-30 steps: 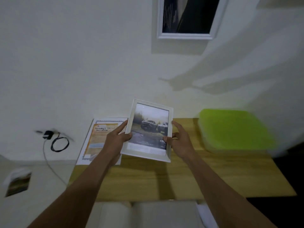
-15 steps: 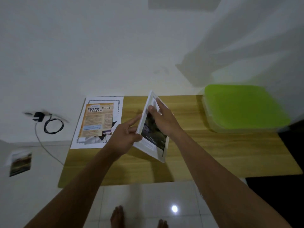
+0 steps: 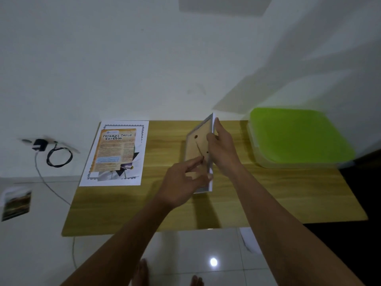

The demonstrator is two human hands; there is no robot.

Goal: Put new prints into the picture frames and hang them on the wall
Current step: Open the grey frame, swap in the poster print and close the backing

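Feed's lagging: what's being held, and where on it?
The frame, back toward the camera: right hand grips its right edge, left hand holds its lower end.

Home rm, not a workplace: plain white wall [image 3: 123, 58], glossy white floor tiles [image 3: 195, 244], low wooden tabletop [image 3: 268, 199] pushed vs. the wall, charger [image 3: 39, 144] w/ coiled cable [image 3: 59, 159] plugged in, green-lidded plastic box [image 3: 296, 135], bare feet [image 3: 142, 271].

Matt wood-grain table [image 3: 268, 193]; picture frame [image 3: 194, 148] with smooth white rim and brown board back; paper print [image 3: 117, 153]; smooth green plastic box [image 3: 299, 135]; glossy floor tiles [image 3: 195, 248]
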